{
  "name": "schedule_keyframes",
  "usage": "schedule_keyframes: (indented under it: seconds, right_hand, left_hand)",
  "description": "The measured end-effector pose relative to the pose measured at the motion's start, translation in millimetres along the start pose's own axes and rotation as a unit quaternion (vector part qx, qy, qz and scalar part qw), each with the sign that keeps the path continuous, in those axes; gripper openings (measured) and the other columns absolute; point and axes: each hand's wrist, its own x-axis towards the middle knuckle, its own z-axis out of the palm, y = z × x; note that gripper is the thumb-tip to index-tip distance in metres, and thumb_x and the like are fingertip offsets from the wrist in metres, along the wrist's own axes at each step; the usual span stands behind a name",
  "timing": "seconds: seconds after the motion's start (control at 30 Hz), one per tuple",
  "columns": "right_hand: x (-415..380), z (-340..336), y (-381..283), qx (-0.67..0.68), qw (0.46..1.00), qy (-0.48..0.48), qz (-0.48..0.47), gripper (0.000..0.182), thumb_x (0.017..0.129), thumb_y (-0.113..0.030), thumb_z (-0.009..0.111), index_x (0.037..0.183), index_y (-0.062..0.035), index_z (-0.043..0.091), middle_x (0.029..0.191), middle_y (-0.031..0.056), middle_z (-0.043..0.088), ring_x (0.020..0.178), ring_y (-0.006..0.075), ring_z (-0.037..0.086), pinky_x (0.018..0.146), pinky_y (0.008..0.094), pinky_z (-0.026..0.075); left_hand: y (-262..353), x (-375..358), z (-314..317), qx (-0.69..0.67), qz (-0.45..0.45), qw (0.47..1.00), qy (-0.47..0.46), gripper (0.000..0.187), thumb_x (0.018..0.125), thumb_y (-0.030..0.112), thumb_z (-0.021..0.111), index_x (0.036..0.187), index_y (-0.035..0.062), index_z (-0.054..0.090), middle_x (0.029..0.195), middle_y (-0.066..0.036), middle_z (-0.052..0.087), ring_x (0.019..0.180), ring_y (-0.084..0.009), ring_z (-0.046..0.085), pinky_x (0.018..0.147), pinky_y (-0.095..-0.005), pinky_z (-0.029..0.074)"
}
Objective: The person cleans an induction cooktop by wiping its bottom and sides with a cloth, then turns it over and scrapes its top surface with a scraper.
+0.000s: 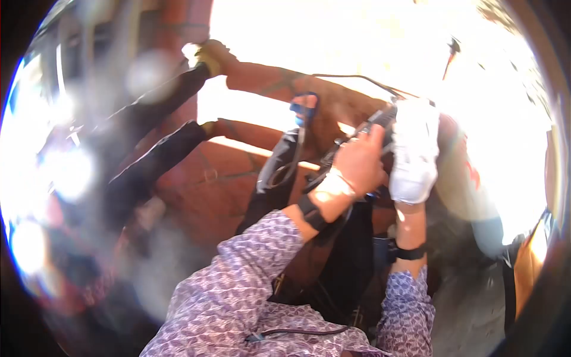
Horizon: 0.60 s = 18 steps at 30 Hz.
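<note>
My bare left hand (360,163), with a dark band at the wrist, is wrapped round a dark elongated object (383,119) whose kind I cannot make out. The object runs slanting from beside the wrist up toward my right hand. My right hand (414,154) wears a white glove and sits just right of the object's upper end. Glare washes out its fingers, so its grip is hidden. A thin dark cord (357,76) runs near the top of the object. Both patterned sleeves (256,256) reach in from below.
Reddish tiles (208,172) cover the floor, with a glaring sunlit patch above. At the left are another person's dark-trousered legs (172,89). A foot in a blue sandal (305,110) is close to my left hand. An orange-brown item (532,262) stands at the right edge.
</note>
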Motion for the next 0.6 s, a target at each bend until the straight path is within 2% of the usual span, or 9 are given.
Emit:
schedule_keyframes:
  seconds: [0.07, 0.1, 0.13, 0.17, 0.2, 0.3, 0.4, 0.47, 0.6]
  right_hand:
    - [-35, 7, 64, 0.04, 0.99, -0.029, 0.134, 0.03, 0.092, -0.008, 0.051, 0.118, 0.0054, 0.058, 0.108, 0.0142, 0.064, 0.096, 0.0268, 0.062, 0.085, 0.0338, 0.05]
    - [-27, 3, 71, -0.051, 0.995, 0.055, -0.061, 0.034, 0.095, -0.013, 0.049, 0.123, 0.0051, 0.053, 0.111, 0.0134, 0.063, 0.097, 0.0234, 0.062, 0.085, 0.0321, 0.051]
    - [-36, -16, 131, 0.039, 0.994, -0.029, 0.101, 0.036, 0.096, -0.017, 0.046, 0.123, 0.0059, 0.053, 0.114, 0.0139, 0.063, 0.098, 0.0212, 0.062, 0.085, 0.0314, 0.051]
    - [-50, -14, 218, -0.169, 0.984, -0.055, -0.008, 0.029, 0.094, -0.016, 0.048, 0.115, 0.0022, 0.058, 0.11, 0.0133, 0.064, 0.097, 0.0226, 0.062, 0.086, 0.0325, 0.049]
    - [-63, -11, 302, -0.369, 0.921, -0.034, -0.119, 0.024, 0.092, -0.015, 0.05, 0.107, -0.0015, 0.064, 0.106, 0.0127, 0.065, 0.096, 0.0239, 0.062, 0.087, 0.0336, 0.048]
    - [-35, -30, 206, -0.163, 0.978, -0.127, 0.008, 0.024, 0.092, -0.015, 0.05, 0.107, -0.0017, 0.064, 0.106, 0.0126, 0.065, 0.096, 0.0239, 0.062, 0.087, 0.0336, 0.048]
    - [-27, -36, 181, -0.133, 0.976, -0.167, 0.035, 0.024, 0.092, -0.015, 0.051, 0.107, -0.0019, 0.064, 0.106, 0.0124, 0.065, 0.096, 0.024, 0.062, 0.087, 0.0336, 0.048]
    - [-24, -33, 175, -0.125, 0.972, -0.194, 0.037, 0.024, 0.092, -0.015, 0.051, 0.107, -0.002, 0.064, 0.106, 0.0123, 0.065, 0.096, 0.024, 0.062, 0.087, 0.0336, 0.048]
    - [-16, -31, 163, -0.119, 0.97, -0.211, 0.03, 0.024, 0.092, -0.015, 0.051, 0.107, -0.0023, 0.064, 0.105, 0.0121, 0.065, 0.096, 0.024, 0.062, 0.087, 0.0335, 0.048]
  left_hand:
    - [-6, -5, 20, -0.008, 0.031, 0.996, 0.089, 0.042, 0.074, 0.008, 0.058, 0.112, -0.0053, 0.046, 0.086, -0.025, 0.057, 0.08, -0.0418, 0.06, 0.069, -0.0481, 0.05]
    - [-7, -9, 30, -0.024, 0.04, 0.992, 0.12, 0.042, 0.074, 0.006, 0.055, 0.114, -0.0052, 0.046, 0.087, -0.024, 0.057, 0.077, -0.0406, 0.06, 0.068, -0.05, 0.049]
    - [-18, 0, 61, -0.009, 0.094, 0.965, 0.243, 0.047, 0.072, 0.006, 0.055, 0.116, -0.0059, 0.045, 0.087, -0.023, 0.056, 0.077, -0.0388, 0.058, 0.068, -0.0502, 0.045]
    - [-10, -10, 51, -0.047, 0.063, 0.977, 0.2, 0.051, 0.07, 0.007, 0.058, 0.117, -0.0061, 0.044, 0.087, -0.022, 0.055, 0.079, -0.038, 0.055, 0.07, -0.0479, 0.042]
    - [-3, -18, 30, -0.064, 0.041, 0.985, 0.157, 0.053, 0.069, 0.007, 0.06, 0.118, -0.0065, 0.043, 0.089, -0.021, 0.054, 0.083, -0.038, 0.053, 0.072, -0.0459, 0.04]
    - [-20, -12, 29, -0.136, 0.02, 0.975, 0.175, 0.055, 0.069, 0.01, 0.064, 0.118, -0.0077, 0.044, 0.094, -0.022, 0.054, 0.089, -0.0375, 0.052, 0.077, -0.0458, 0.038]
    - [-15, -14, 39, -0.096, 0.002, 0.976, 0.196, 0.06, 0.069, 0.013, 0.065, 0.12, -0.0096, 0.044, 0.095, -0.023, 0.053, 0.092, -0.0364, 0.052, 0.081, -0.0477, 0.039]
    - [-13, -15, 43, -0.011, -0.002, 0.988, 0.156, 0.062, 0.07, 0.016, 0.063, 0.122, -0.0119, 0.045, 0.095, -0.024, 0.053, 0.091, -0.0365, 0.052, 0.081, -0.049, 0.042]
    - [-9, -12, 47, -0.002, -0.011, 0.982, 0.188, 0.063, 0.07, 0.019, 0.063, 0.122, -0.0108, 0.045, 0.095, -0.025, 0.055, 0.091, -0.0358, 0.053, 0.082, -0.0486, 0.042]
